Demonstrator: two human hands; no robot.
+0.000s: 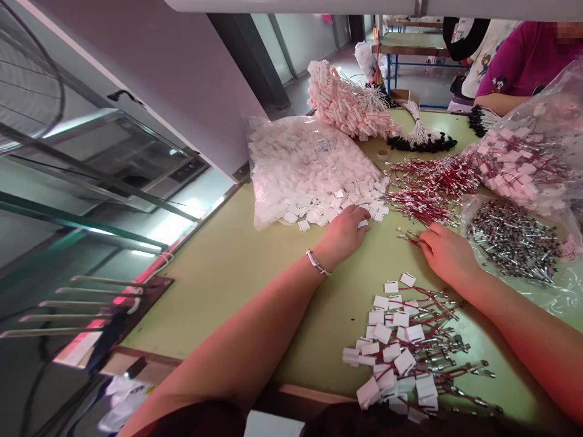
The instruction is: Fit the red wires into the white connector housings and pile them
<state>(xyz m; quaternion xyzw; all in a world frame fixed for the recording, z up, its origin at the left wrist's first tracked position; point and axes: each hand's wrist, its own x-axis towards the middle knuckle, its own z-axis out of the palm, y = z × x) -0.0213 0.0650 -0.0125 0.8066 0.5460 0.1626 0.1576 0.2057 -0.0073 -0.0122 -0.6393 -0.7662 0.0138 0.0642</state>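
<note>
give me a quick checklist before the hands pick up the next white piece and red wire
1. Left hand at the loose white pieces: ok, a white piece at its fingertips.
2. Right hand on a red wire: ok, pinching one end.
3. Red wire pile within reach: ok.
4. Finished pile apart from both hands: ok.
5. Wire seated in the piece: cannot tell.

A bag of tabs (pixel 305 164) lies at the table's (pixel 228 267) far left; loose wires (pixel 428 188) lie to its right. Finished pieces (pixel 405 346) sit nearest the person, below both hands.
</note>
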